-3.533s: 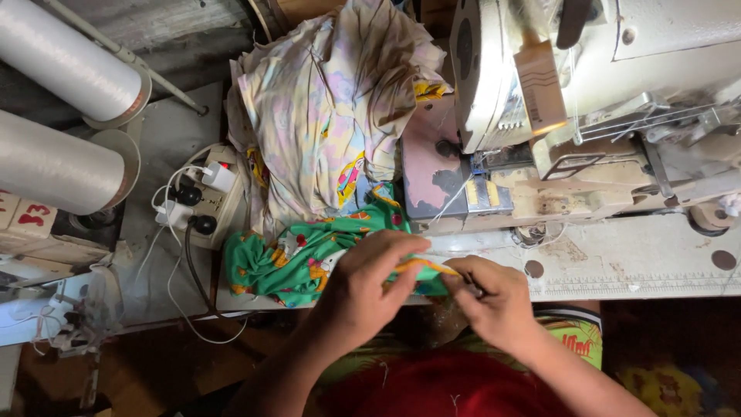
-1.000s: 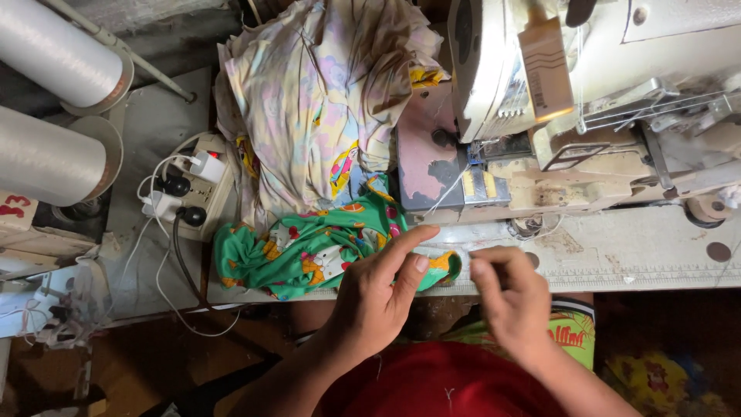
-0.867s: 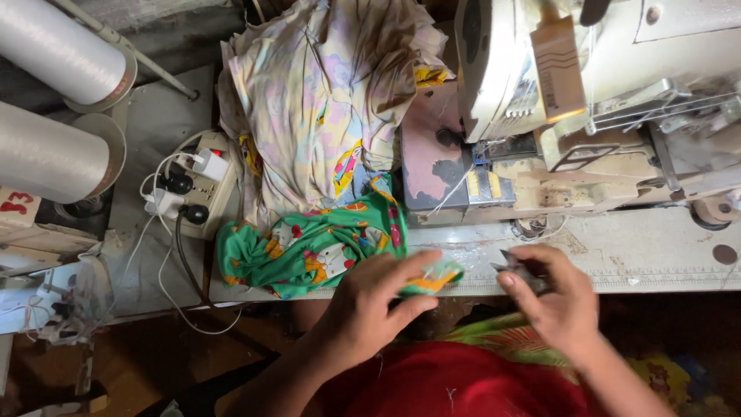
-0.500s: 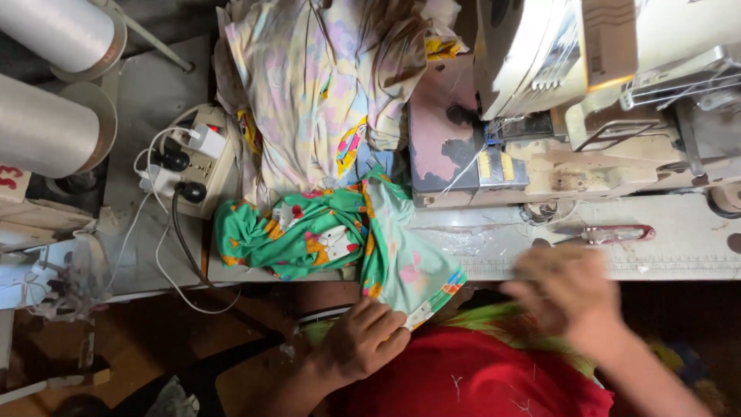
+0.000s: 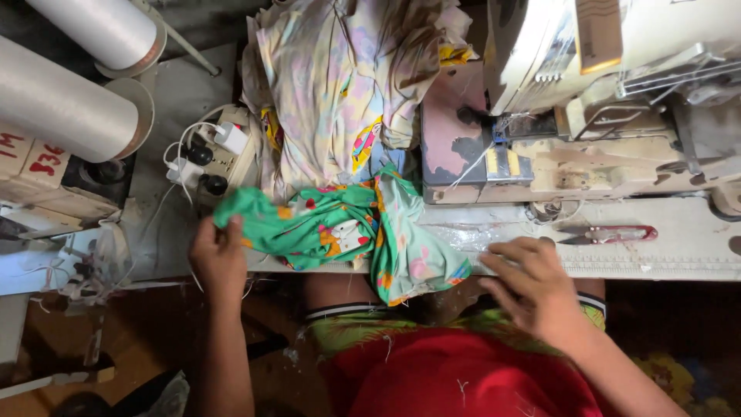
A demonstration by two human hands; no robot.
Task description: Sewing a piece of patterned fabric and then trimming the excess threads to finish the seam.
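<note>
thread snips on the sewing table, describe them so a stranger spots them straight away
Start at the big cream sewing machine and drop to the pale table strip before it. The thread snips lie flat beyond the right hand, untouched: small, red-handled, with dark metal blades.

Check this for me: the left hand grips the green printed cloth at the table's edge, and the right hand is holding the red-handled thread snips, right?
Not quite. The left hand does grip the green printed cloth, but the right hand holds nothing; the red-handled thread snips lie apart from it on the white sewing table, as the head view shows.
</note>
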